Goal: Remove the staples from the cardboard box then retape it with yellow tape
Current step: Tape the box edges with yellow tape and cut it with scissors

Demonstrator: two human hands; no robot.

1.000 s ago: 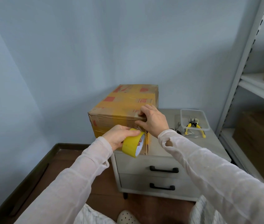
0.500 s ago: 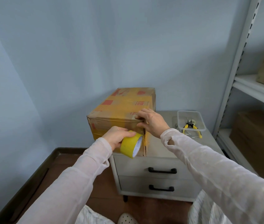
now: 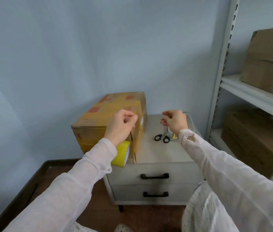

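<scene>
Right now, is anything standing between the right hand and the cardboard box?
Nothing visible. The right hand hovers apart from the cardboard box; the scissors lie lower, on the cabinet top, outside that gap.

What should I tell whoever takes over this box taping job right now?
Left hand: fingers curled in front of the cardboard box; grip unclear.
Right hand: loose, empty, above the scissors on the cabinet.
Yellow tape roll: unheld, at the box's near bottom corner.
Done: yellow tape shows on the box's near end.
Left: probably cutting the roll free; staples can't be checked.
</scene>
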